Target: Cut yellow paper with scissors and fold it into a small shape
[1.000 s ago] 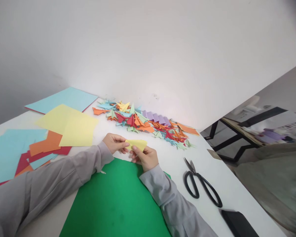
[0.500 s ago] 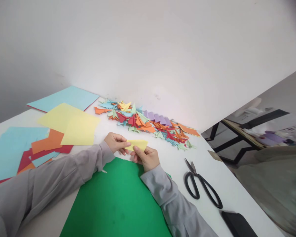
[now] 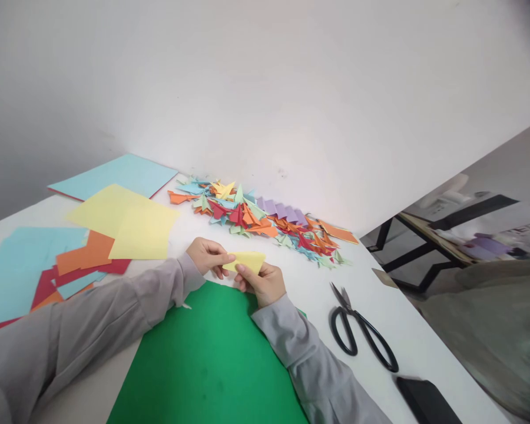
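Note:
A small folded piece of yellow paper (image 3: 251, 260) is held up between both hands, above the far edge of a green sheet (image 3: 212, 353). My left hand (image 3: 208, 256) pinches its left end between thumb and fingers. My right hand (image 3: 264, 282) grips its lower right side, with the thumb lying on the front face. The fingers behind the paper are partly hidden. Beyond the hands lies a long pile of small folded paper pieces (image 3: 238, 215) in orange, red, blue, green and yellow.
Yellow sheets (image 3: 141, 235), blue sheets (image 3: 22, 271) and orange paper pieces (image 3: 86, 253) lie at left. Open black scissors (image 3: 348, 315) rest at right, near a black flat object (image 3: 426, 400). A purple pleated paper strip (image 3: 282, 211) lies by the wall (image 3: 265, 88).
The yellow paper has tilted slightly in the fingers, and the right thumb has shifted a little to the left. Everything else stays in place.

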Tool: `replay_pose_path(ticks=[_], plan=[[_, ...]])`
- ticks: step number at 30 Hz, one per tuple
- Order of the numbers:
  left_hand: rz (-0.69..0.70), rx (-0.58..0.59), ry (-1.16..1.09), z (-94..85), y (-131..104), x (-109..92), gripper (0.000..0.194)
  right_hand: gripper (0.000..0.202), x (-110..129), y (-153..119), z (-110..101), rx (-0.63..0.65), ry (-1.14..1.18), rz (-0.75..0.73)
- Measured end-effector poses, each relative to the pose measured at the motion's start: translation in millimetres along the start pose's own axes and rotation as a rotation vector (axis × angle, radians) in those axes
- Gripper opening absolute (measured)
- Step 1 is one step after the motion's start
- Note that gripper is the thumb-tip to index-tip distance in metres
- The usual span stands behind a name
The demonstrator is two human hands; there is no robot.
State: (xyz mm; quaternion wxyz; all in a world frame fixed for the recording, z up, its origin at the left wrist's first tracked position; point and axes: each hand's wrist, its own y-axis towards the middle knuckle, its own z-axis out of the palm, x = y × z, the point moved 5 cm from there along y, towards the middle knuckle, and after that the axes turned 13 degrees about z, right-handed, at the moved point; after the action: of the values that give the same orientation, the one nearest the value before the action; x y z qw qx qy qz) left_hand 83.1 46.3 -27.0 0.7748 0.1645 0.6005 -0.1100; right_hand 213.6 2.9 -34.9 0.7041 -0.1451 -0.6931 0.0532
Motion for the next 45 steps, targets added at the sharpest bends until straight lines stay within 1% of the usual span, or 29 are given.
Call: replay_pose_path(ticks=[6, 9, 14, 19, 23, 25, 28, 30, 33, 36, 38, 42, 45], plan=[[0.01, 0.078, 0.074, 6.7, -3, -6, 0.029, 0.031, -1, 2, -2, -0.013, 0.019, 0.013], [0.006, 0.083, 0.094, 5.7, -2, -4, 0.026, 0.032, -1, 2, -2, 0.0, 0.002, 0.003], [-0.037, 0.088, 0.106, 4.3, -1, -1, 0.03, 0.032, 0, 2, -1, 0.017, -0.014, -0.015], [-0.004, 0.047, 0.093, 4.1, -2, -2, 0.031, 0.032, 0, 2, -1, 0.019, -0.016, -0.002], [0.025, -0.018, 0.075, 2.3, -2, -4, 0.029, 0.033, 1, 0, 0, 0.024, -0.034, -0.012], [0.019, -0.022, 0.083, 1.8, -2, -4, 0.026, 0.032, 1, -2, 1, 0.011, -0.024, -0.013], [0.007, 0.002, 0.085, 2.1, -2, -3, 0.026, 0.034, 0, -3, 1, -0.043, 0.044, 0.004], [0.003, 0.04, 0.091, 3.2, -3, -2, 0.027, 0.036, 1, -2, 0, -0.065, 0.05, -0.035], [0.022, 0.105, 0.118, 5.3, -3, -1, 0.028, 0.03, 4, 0, -2, -0.052, -0.002, -0.116], [0.045, 0.144, 0.124, 6.5, -3, 1, 0.028, 0.026, 3, 3, -4, -0.022, -0.034, -0.113], [0.044, 0.154, 0.121, 6.6, -3, 3, 0.028, 0.024, 4, 3, -5, -0.017, -0.038, -0.113], [0.036, 0.149, 0.118, 6.3, -4, 4, 0.026, 0.02, 5, 2, -6, -0.05, -0.007, -0.116], [0.024, 0.154, 0.119, 6.8, -4, 4, 0.026, 0.02, 3, 2, -4, -0.038, 0.021, -0.086]])
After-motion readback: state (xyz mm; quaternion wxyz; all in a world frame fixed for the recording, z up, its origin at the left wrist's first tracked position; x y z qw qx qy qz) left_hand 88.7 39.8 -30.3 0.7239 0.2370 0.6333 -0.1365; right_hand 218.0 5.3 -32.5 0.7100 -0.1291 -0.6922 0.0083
